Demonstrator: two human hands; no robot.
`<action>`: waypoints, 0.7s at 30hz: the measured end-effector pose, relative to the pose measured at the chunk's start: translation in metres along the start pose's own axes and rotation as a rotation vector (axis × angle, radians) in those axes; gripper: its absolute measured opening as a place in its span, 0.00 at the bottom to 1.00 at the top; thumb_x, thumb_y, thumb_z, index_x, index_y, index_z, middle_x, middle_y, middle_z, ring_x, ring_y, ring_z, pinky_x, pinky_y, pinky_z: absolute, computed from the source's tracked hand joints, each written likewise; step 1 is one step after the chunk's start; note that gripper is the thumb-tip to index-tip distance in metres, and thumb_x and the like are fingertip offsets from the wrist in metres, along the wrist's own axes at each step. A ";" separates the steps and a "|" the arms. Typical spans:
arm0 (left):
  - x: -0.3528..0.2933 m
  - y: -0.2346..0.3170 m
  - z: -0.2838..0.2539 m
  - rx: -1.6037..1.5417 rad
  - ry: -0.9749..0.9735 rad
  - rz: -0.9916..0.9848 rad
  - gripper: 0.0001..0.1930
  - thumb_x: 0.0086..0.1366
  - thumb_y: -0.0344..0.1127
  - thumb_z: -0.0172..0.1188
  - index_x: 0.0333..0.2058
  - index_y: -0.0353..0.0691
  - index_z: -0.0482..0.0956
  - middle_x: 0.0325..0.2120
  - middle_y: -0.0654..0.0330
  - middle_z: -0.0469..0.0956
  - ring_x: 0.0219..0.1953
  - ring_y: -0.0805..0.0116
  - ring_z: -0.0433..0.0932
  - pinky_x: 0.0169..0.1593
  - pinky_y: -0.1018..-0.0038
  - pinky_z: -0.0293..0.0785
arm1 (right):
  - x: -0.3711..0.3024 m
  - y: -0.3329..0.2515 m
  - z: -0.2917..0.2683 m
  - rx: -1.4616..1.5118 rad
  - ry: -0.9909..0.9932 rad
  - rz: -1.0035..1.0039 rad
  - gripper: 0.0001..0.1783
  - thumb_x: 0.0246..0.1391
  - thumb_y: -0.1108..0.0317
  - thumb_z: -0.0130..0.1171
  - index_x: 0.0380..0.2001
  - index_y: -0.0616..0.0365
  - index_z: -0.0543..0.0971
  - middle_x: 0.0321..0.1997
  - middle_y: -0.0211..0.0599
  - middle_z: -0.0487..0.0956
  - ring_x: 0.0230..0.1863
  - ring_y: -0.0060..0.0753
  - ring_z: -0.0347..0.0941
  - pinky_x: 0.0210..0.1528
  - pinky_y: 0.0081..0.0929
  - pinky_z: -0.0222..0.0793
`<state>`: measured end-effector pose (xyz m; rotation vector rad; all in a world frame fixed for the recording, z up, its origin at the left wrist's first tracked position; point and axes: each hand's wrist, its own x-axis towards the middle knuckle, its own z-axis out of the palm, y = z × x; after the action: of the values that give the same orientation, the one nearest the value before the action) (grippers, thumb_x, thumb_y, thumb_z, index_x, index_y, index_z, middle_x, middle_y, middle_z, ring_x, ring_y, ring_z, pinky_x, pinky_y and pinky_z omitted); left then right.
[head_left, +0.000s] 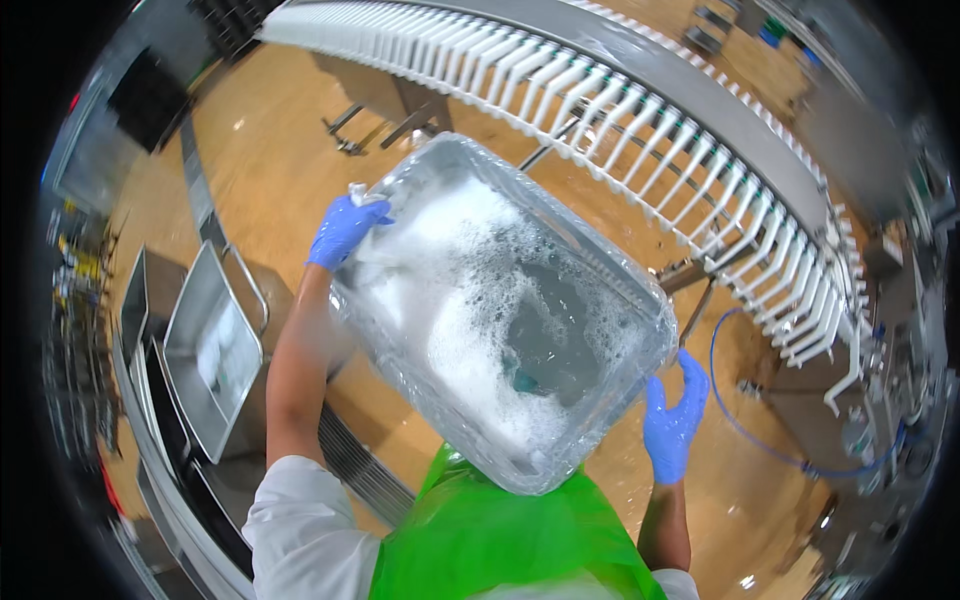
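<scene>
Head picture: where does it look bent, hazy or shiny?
In the head view, the row of white bars bows, probably from the fisheye lens; glints dot the soapy water and tan floor; a hazy smear lies beside the left forearm; corners are black.

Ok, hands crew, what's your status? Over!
Left hand at left rim of tub, grip unclear. Right hand open by right corner. Foam hides much of the water.

foamy tub point(592, 250) between left hand point(345, 232), right hand point(674, 420)
</scene>
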<state>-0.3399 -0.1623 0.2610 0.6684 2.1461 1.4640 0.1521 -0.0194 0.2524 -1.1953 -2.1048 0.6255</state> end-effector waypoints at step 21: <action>0.098 -0.019 -0.013 -0.261 -0.660 -0.319 0.15 0.66 0.46 0.47 0.41 0.41 0.74 0.31 0.61 0.76 0.33 0.69 0.77 0.36 0.73 0.76 | -0.112 -0.087 0.093 -0.097 0.173 0.781 0.21 0.55 0.61 0.53 0.47 0.65 0.68 0.37 0.58 0.76 0.39 0.60 0.72 0.42 0.50 0.67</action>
<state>-0.4263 -0.1171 0.2378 0.5752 1.4475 1.1185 0.0787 -0.1671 0.2138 -2.0631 -1.4929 0.7159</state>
